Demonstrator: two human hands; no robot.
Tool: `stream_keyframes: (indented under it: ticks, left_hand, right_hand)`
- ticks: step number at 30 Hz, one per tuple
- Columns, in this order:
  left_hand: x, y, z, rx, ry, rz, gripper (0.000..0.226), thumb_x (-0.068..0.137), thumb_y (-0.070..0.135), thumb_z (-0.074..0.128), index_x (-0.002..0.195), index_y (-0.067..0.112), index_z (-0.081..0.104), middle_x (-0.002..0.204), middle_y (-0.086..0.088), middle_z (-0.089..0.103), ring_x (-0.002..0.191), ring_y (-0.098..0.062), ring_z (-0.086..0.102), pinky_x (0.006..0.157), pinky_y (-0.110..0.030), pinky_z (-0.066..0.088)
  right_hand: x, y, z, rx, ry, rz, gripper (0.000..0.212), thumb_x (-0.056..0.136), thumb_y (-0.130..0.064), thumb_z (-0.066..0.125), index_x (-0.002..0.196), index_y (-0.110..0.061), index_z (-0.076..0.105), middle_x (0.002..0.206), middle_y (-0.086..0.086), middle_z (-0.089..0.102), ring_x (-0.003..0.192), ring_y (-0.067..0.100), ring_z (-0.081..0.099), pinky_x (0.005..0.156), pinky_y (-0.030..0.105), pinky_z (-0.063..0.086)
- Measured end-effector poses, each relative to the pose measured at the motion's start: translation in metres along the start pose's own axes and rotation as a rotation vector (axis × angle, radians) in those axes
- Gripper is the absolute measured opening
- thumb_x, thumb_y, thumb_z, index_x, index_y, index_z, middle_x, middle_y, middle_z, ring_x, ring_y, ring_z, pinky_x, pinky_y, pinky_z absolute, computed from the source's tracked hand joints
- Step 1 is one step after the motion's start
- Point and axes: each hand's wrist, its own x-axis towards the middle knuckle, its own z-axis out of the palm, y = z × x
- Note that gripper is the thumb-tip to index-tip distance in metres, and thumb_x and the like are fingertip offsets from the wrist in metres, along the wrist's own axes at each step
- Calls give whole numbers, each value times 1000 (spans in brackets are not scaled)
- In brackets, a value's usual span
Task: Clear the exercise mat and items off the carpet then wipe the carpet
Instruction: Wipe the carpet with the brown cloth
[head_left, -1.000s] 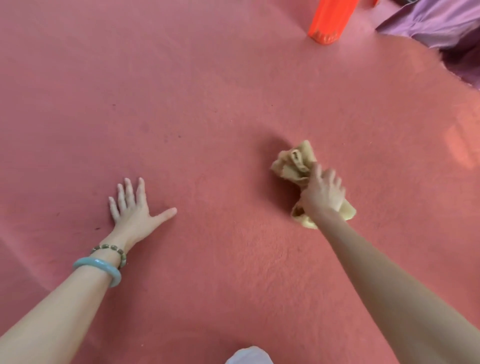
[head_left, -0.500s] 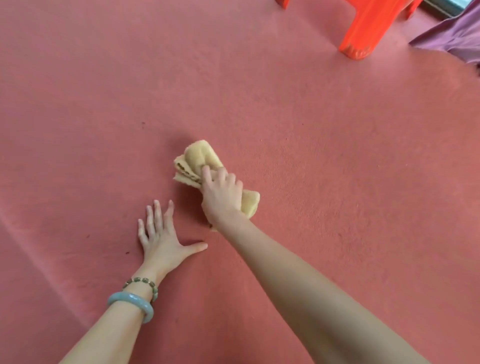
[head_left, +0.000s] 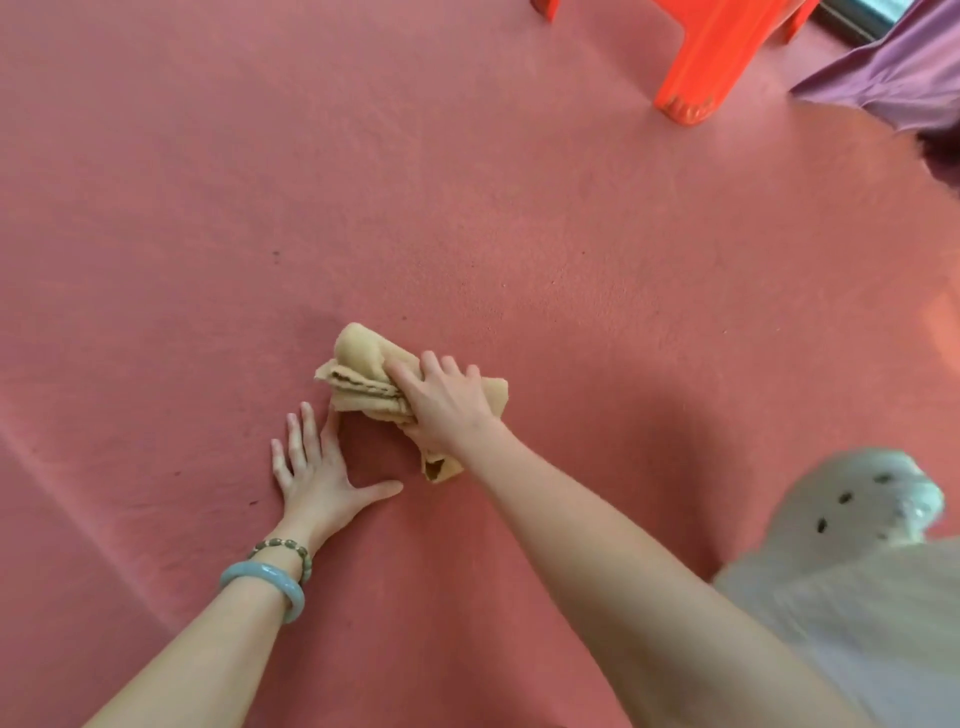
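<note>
Salmon-red flat-pile carpet (head_left: 156, 208) fills the view. There is a faint diagonal crease at far left and a few dark specks (head_left: 275, 254) further up. Left hand (head_left: 317, 467) lies flat on the carpet, fingers straight and spread, grasping nothing. That wrist has a pale green smooth bangle (head_left: 260, 571) and a string of olive beads (head_left: 285, 545). Its index fingertip is just beside the crumpled tan-yellow terry cloth (head_left: 363, 374); can't tell if they touch. The cloth sits bunched on the carpet mid-frame, one tail poking out below the right wrist. Right hand (head_left: 441, 405) is on top, fingers curled over the bundle, gripping and pressing it down; it hides the cloth's right half. The right forearm crosses lower middle. Lower right: blurred pale grey-white shape (head_left: 857, 519) with dark spots, leg or shoe, can't tell. Top right: orange-red plastic stool leg (head_left: 711, 57) on the carpet, then purple draped fabric (head_left: 893, 78) at the carpet's edge.
</note>
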Motion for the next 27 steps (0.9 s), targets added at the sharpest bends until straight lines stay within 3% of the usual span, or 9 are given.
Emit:
stream_keyframes:
  ticks: [3, 6, 9, 13, 16, 21, 27]
  left_hand:
    - [1, -2, 1, -36, 7, 11, 142, 42, 88, 56, 150, 20, -7, 155, -5, -26, 134, -12, -37, 105, -34, -29]
    - [2, -4, 3, -81, 20, 26, 141, 39, 89, 52, 149, 27, -12, 155, -1, -25, 132, -8, -37, 105, -31, -30]
    - [3, -5, 6, -73, 40, 29, 140, 34, 92, 37, 148, 29, -13, 149, 6, -32, 132, -8, -38, 100, -26, -34]
    - [4, -5, 7, -60, 48, 28, 138, 35, 91, 37, 147, 30, -16, 144, 9, -36, 132, -9, -39, 101, -28, -34]
    - [5, -5, 7, -60, 56, 24, 138, 36, 90, 39, 147, 30, -16, 145, 9, -36, 131, -7, -40, 103, -28, -33]
    - [5, -6, 8, -94, 73, 19, 139, 34, 90, 42, 147, 31, -16, 145, 10, -35, 131, -6, -41, 104, -28, -32]
    - [3, -5, 9, -91, 121, -7, 148, 45, 74, 73, 146, 19, -20, 155, 3, -20, 136, -7, -32, 109, -29, -27]
  right_hand:
    - [11, 7, 0, 24, 49, -63, 54, 85, -23, 58, 134, -25, 33, 121, 9, 44, 107, 31, 48, 75, 43, 42]
    - [29, 63, -19, 37, 93, 11, 46, 88, -19, 54, 131, -22, 36, 117, 11, 45, 105, 33, 49, 72, 43, 42]
    - [32, 149, -38, 72, 121, 267, 50, 88, -20, 55, 133, -21, 35, 119, 15, 44, 108, 38, 48, 74, 44, 43]
    - [20, 241, -51, 255, 199, 695, 45, 85, -16, 52, 128, -13, 38, 122, 23, 44, 113, 45, 49, 88, 49, 42]
    - [29, 254, -54, 285, 248, 786, 42, 86, -18, 50, 125, -9, 38, 122, 27, 44, 112, 48, 48, 89, 50, 41]
    - [64, 160, -44, 246, 247, 577, 52, 85, -15, 52, 134, -15, 34, 125, 21, 42, 112, 43, 47, 89, 47, 42]
    - [72, -28, -4, 153, 149, -23, 42, 90, -15, 44, 132, -16, 38, 123, 17, 45, 103, 38, 50, 75, 46, 45]
